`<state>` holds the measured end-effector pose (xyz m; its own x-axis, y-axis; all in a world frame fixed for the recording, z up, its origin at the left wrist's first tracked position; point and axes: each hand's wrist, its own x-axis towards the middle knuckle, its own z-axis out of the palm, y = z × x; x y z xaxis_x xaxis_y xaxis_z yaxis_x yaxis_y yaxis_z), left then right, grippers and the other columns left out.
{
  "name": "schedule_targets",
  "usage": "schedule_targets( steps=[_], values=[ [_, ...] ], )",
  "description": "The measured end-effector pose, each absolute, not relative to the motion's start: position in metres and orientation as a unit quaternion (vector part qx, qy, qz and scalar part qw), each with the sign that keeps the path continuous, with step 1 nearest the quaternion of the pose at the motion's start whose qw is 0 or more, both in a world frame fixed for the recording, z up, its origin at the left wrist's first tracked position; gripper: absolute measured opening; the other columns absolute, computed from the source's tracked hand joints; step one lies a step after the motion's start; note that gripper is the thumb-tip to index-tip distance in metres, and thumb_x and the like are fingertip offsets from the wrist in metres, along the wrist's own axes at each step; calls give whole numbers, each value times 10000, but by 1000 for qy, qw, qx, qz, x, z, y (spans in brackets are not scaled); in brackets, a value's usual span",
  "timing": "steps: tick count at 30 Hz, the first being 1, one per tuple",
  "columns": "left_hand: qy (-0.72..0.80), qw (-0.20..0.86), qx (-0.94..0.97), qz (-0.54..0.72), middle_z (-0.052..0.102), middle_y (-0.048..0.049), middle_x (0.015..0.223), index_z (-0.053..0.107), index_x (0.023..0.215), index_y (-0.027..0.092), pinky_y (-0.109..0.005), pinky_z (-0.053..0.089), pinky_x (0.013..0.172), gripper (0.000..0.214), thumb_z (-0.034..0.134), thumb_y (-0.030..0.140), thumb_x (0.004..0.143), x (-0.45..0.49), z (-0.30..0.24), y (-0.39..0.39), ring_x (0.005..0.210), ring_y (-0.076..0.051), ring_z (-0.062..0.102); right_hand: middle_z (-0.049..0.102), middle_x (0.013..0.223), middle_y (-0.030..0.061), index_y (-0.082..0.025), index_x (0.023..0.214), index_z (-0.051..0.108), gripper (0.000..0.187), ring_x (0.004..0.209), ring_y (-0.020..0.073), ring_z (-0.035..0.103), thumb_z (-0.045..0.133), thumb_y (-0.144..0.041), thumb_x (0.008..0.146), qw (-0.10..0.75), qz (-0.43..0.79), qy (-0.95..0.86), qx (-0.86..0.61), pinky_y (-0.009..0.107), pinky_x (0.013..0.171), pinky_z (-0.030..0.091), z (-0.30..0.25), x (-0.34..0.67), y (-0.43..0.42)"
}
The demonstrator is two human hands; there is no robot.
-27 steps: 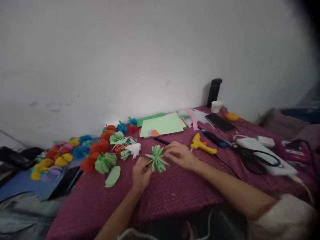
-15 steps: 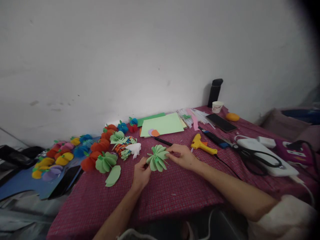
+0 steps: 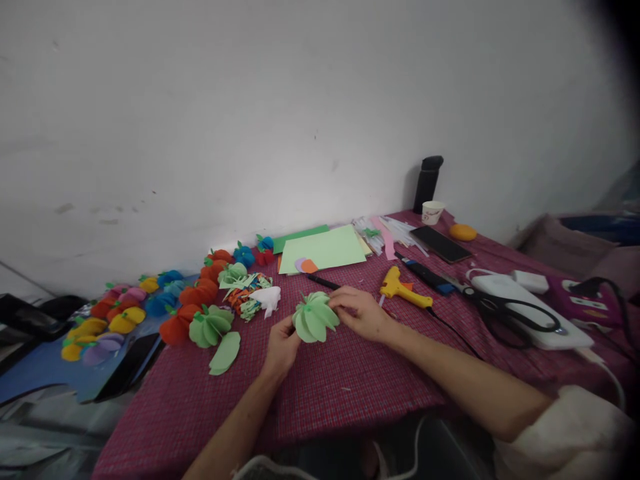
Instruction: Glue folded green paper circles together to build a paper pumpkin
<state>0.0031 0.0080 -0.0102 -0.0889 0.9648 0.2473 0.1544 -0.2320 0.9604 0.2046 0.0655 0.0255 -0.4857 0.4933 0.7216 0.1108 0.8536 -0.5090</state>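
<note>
A light green paper pumpkin (image 3: 314,321) with fanned, folded segments is held just above the table's front half. My left hand (image 3: 283,343) grips its left side between thumb and fingers. On the other side, my right hand (image 3: 361,312) pinches the upper right segments, fingers closed. Left of my hands lie a stack of pale green paper pieces (image 3: 225,353) and another light green paper pumpkin (image 3: 211,327). A yellow glue gun (image 3: 403,290) rests to the right of my right hand, and a black pen-like stick (image 3: 323,281) lies behind the pumpkin.
Colourful paper pumpkins (image 3: 197,293) crowd the left side, near paper scraps (image 3: 245,300). Green sheets (image 3: 325,250) and glue sticks (image 3: 400,233) lie at the back. Scissors (image 3: 505,313), a white power bank (image 3: 530,320), a phone (image 3: 440,244), a cup (image 3: 432,212) and a bottle (image 3: 428,183) occupy the right.
The paper pumpkin has been tilted and turned between my hands, so its rounded side segments show more. Both hands stay on it in nearly the same place.
</note>
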Motion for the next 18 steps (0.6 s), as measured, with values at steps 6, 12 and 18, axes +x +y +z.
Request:
schedule_targets(
  steps=[6,12,18],
  values=[
    [501,364,571,539,632,13,667,684,786,139,-244,436,644,149,607,241,710,3,-11,9,632,-123,523,665,905,88,-174,863,663,141,863,179,602,541,-198,797,454,209,-844,-192,334,784,489,30,207,61],
    [516,334,600,512,617,14,660,680,778,139,-255,438,647,177,579,277,733,1,-12,10,638,-130,523,664,869,68,-181,714,643,75,820,163,604,585,-175,761,417,190,-854,-245,294,760,483,24,204,67],
    [556,245,636,476,611,14,674,684,726,170,-256,410,669,129,599,267,716,-12,-14,13,667,-136,499,653,785,42,-180,646,634,115,782,157,594,610,-163,757,363,180,-876,-261,275,739,465,12,202,74]
  ],
)
